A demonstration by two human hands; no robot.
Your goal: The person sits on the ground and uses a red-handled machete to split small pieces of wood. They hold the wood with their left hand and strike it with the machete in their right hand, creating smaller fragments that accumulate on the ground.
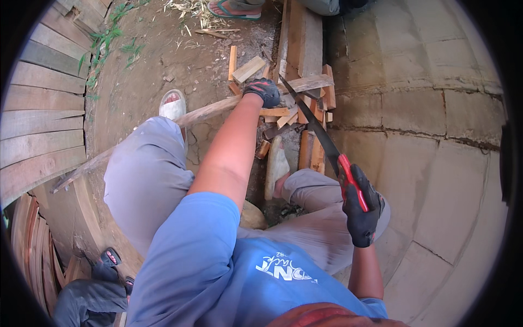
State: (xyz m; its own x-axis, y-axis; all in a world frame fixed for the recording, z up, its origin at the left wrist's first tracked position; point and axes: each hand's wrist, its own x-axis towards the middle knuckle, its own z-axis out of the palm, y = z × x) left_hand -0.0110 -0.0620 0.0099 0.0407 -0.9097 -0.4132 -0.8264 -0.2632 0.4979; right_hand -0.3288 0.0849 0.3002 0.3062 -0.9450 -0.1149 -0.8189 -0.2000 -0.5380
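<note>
My left hand (263,92), in a black and grey glove, is closed on a long rough wooden pole (210,110). The pole slants from the lower left, past my left knee, to the pile of wood at upper right. My right hand (362,206), gloved too, grips the red handle of a handsaw (322,137). Its dark blade points up and to the left, crossing the pole just right of my left hand. Whether the teeth touch the wood I cannot tell.
Short wood offcuts (249,70) lie around the pole's far end, beside long planks (305,43). A concrete block wall (414,114) runs along the right, a board fence (46,117) on the left. Other people's feet (235,10) show at the top, and a seated person's leg (90,297) at lower left.
</note>
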